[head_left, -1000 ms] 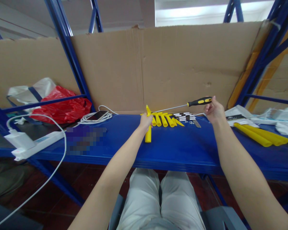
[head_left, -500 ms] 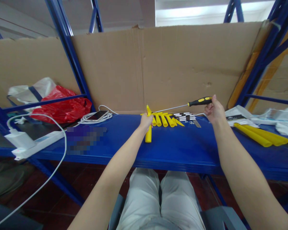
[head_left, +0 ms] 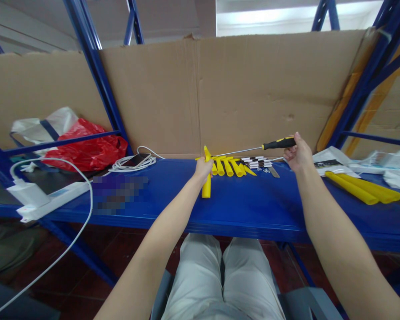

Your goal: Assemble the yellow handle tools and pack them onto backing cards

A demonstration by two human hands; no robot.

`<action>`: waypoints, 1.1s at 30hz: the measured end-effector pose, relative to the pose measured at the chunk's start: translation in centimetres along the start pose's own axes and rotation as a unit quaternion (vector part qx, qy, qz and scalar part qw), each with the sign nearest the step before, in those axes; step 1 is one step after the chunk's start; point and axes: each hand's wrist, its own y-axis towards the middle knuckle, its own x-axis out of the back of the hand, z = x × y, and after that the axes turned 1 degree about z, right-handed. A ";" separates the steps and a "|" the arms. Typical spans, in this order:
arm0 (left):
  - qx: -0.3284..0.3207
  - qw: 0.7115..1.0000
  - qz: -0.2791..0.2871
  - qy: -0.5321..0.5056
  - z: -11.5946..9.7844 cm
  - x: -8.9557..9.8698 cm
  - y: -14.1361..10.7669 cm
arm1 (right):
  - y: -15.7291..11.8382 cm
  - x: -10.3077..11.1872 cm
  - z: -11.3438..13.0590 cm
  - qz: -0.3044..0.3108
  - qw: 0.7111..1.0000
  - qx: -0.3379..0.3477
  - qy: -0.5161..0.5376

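Observation:
My left hand (head_left: 203, 169) is closed around a yellow tube (head_left: 206, 189) with a wide round lower end and a pointed tip. In my right hand (head_left: 298, 152), the fingers pinch the back end of a long screwdriver's black and yellow handle (head_left: 279, 143). The screwdriver's thin shaft runs left to the yellow tube, near its upper part; the shaft's tip is hidden there. Just right of my left hand lie several more yellow tubes (head_left: 229, 167) in a row. Beside them are small white and black pieces (head_left: 254, 162) in a stack and a flat metal blade (head_left: 274, 172).
Two larger yellow tubes (head_left: 363, 189) lie on the blue shelf (head_left: 253, 209) at right, near white bags (head_left: 333, 156). Cardboard (head_left: 246, 89) stands behind. To the left are a coiled white cable (head_left: 133, 163), a power strip (head_left: 53, 200) and a red bag (head_left: 86, 144).
The screwdriver's handle has turned about its axis, so less of its yellow shows, and it has shifted slightly right. My left hand and the tube stay about where they were.

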 end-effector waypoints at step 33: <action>-0.003 1.000 -0.005 0.003 -0.2 0.0 -0.3 | -0.4 -0.1 0.4 0.030 0.999 -0.012 0.006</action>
